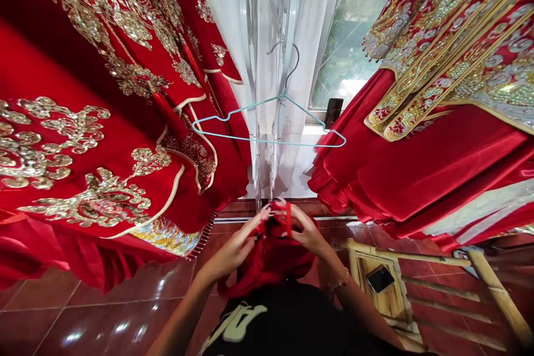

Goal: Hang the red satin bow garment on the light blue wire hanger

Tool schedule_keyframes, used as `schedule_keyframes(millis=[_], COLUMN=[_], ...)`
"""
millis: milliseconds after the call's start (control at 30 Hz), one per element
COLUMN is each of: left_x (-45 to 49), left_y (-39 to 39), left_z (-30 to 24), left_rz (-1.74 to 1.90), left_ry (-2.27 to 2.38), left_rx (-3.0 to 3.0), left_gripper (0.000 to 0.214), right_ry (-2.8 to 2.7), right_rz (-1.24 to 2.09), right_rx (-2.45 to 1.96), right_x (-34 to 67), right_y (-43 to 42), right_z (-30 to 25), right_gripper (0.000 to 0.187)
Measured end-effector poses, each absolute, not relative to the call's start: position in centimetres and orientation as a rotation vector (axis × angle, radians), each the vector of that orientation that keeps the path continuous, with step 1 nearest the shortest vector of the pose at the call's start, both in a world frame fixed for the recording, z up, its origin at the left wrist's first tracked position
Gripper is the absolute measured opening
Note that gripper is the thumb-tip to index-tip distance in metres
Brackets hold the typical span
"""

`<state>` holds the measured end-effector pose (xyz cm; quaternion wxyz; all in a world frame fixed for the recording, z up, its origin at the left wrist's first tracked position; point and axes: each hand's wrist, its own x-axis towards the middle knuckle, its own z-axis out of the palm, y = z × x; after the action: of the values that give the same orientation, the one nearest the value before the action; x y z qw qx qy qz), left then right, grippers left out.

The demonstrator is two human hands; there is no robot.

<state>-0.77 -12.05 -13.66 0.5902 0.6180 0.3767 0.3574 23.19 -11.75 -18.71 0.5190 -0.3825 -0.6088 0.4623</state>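
Note:
Both my left hand (236, 242) and my right hand (306, 229) grip a bunched red satin cloth (273, 258) in front of my chest. A narrow red strap (288, 219) of the cloth stands up between my hands. Fingertips of both hands nearly meet above the bundle. Part of the cloth hangs down toward my black printed T-shirt (267, 317). Above and ahead, a light blue wire hanger (258, 139) hangs empty from a metal rail, out of reach of neither hand's grip and touching neither hand.
Red garments with gold sequin embroidery hang on the left (95, 122) and right (454, 83). Behind are a white sheer curtain (225, 11) and a window (354, 28) with a phone (334, 113) on its sill. A bamboo chair (375, 278) holding a phone (380, 279) stands lower right on glossy red-brown floor tiles (104, 295).

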Motion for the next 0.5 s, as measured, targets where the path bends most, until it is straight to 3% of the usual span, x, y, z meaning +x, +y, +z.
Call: schedule_keyframes(millis=[200,500], left_x=[-6.3,-9.1], left_y=[-10.4,-5.9], left_z=[-19.2,-22.5], left_rz=[1.185,1.759], left_ry=[1.132,0.923], left_rx=[1.547,2.097], left_gripper=[0.04,0.07], right_ry=[-1.26,-1.262], right_rz=[0.93,0.552], right_rx=[-0.943,-0.955], right_x=[29.3,34.1], right_y=[-11.2,-9.7], right_z=[-17.5,-12.7], right_gripper=[0.07,0.064])
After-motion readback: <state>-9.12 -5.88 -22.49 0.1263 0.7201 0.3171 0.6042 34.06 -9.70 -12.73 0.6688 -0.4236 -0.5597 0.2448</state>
